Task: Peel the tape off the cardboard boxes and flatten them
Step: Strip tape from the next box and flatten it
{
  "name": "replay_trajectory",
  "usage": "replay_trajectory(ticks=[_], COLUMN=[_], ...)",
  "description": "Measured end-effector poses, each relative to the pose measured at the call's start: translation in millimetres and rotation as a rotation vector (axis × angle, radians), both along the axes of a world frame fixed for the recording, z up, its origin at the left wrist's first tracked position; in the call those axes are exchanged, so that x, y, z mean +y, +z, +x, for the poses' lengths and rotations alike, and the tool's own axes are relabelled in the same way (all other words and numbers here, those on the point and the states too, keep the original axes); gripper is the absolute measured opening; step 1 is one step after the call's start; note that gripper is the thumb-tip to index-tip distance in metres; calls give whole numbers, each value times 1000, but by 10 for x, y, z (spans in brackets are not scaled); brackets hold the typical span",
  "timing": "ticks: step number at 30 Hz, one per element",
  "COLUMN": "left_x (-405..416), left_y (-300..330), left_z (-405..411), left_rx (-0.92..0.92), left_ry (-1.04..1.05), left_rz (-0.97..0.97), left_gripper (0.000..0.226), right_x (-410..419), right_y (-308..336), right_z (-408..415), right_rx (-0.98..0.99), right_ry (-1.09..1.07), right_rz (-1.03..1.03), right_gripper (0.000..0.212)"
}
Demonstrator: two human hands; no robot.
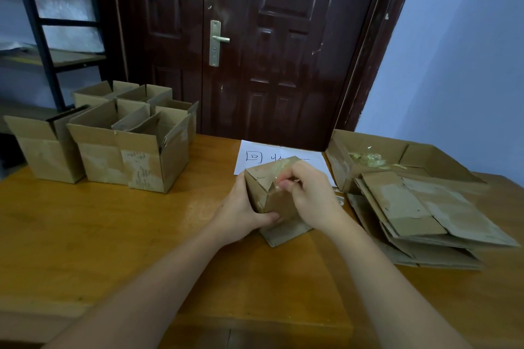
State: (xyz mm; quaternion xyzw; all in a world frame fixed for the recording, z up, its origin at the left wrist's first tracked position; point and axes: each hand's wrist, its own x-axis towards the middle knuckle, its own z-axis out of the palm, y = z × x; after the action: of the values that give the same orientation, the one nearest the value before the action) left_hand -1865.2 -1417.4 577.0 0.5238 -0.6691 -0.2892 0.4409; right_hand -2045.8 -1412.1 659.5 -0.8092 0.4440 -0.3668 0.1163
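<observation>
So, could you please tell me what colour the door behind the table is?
The door is a glossy dark reddish brown, best seen in the head view.

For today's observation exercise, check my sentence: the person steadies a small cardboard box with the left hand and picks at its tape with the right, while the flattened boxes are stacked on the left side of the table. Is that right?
Not quite. The head view shows the flattened boxes stacked on the right side of the table; open, unflattened boxes stand on the left. The rest holds: the left hand steadies the small box and the right hand picks at its tape.
</observation>
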Motion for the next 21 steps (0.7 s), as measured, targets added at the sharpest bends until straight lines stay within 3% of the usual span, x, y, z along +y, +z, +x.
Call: replay_trajectory(ticks=[8,14,18,21], left_x=[37,14,-3,4], left_y=[-19,-54,-64,-55], left_z=[-56,-49,-73,-75], left_rx=[-34,22,35,43], left_ry=[-50,-98,-110,-120], left_rz=[-6,34,43,32], left_gripper=[86,100,106,105], right_x=[-189,-161,-20,-26], right_y=[14,197,305,335], right_z=[252,109,-138,-195], right_rx=[43,129,245,227], right_ry=[-114,94,241,277], right_rz=[-65,174,329,404], right_gripper=[18,15,24,25])
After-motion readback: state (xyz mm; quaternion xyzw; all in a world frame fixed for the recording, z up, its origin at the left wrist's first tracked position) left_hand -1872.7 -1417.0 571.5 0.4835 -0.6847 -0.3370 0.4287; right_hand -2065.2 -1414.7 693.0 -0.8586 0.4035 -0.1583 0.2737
